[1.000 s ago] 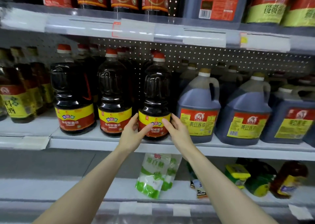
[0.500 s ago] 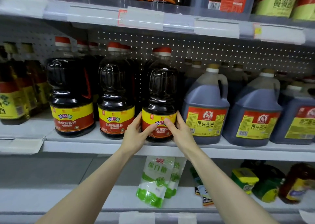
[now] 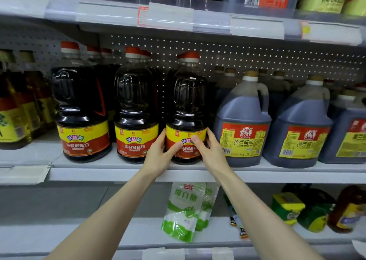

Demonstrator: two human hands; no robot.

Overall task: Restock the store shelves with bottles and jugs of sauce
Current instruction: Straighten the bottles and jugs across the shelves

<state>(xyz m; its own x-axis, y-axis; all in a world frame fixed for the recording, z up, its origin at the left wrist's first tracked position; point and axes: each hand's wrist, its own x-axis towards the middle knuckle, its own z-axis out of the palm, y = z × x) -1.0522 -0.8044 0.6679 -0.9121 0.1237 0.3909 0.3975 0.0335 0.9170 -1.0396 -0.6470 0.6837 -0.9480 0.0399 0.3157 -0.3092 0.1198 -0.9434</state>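
Observation:
A dark soy sauce bottle (image 3: 187, 101) with a red cap and a yellow-red label stands upright at the front of the middle shelf (image 3: 126, 173). My left hand (image 3: 158, 154) wraps its lower left side, thumb across the label. My right hand (image 3: 211, 150) grips its lower right side, thumb on the label front. Two matching bottles (image 3: 136, 105) stand in line to its left, with more behind them. Blue-grey soy sauce jugs (image 3: 242, 119) with handles stand right beside it on the right.
Yellow-labelled bottles (image 3: 13, 109) fill the shelf's far left. The upper shelf (image 3: 198, 20) carries price tags and more bottles. On the lower shelf lean white-green sugar bags (image 3: 183, 212), with green and brown bottles (image 3: 309, 210) lying at right.
Both hands keep hold of the bottle's base. The view has drawn closer and tilted up slightly; the bottle now sits level with its neighbours' front.

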